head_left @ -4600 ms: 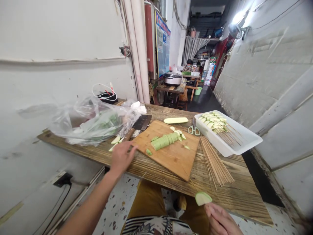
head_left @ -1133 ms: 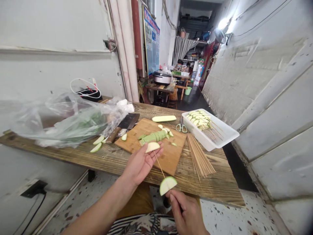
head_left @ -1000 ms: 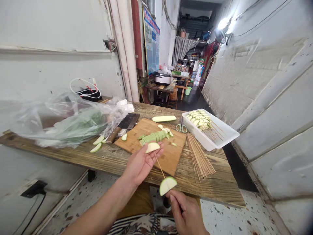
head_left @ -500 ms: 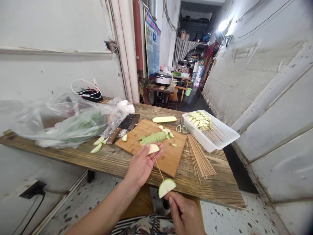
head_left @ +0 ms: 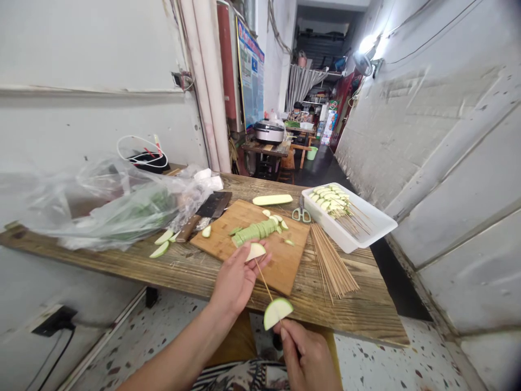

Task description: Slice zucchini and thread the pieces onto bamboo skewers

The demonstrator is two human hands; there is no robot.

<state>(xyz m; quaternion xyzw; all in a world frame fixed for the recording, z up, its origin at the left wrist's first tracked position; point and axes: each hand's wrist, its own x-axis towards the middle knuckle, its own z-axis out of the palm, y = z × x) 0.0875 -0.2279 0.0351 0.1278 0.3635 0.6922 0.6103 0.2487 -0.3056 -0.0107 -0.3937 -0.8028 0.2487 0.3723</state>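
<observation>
Between the thumb and fingers of my left hand (head_left: 236, 277) is a pale half-round zucchini slice (head_left: 256, 251). A thin wooden skewer (head_left: 264, 281) runs from that slice down toward my right hand (head_left: 305, 353), whose fingers are closed on its lower end. Threaded on the skewer, just above my right fingers, is a second zucchini slice (head_left: 278, 313) with a green rim. Whether the tip has pierced the upper slice I cannot tell. Beyond my left hand, a row of cut zucchini slices (head_left: 255, 232) lies on a wooden cutting board (head_left: 280, 271).
Right of the board are a bundle of skewers (head_left: 334, 263), scissors (head_left: 301, 215) and a white tray (head_left: 372, 228) with skewered slices. A cleaver (head_left: 211, 205), a zucchini half (head_left: 272, 200) and a clear plastic bag (head_left: 122, 209) lie on the wooden table (head_left: 358, 320). A person (head_left: 297, 112) is far back.
The view has shifted slightly. My left hand has tilted the upper slice a little; my right hand keeps its grip on the skewer. A person has come into view at the back.
</observation>
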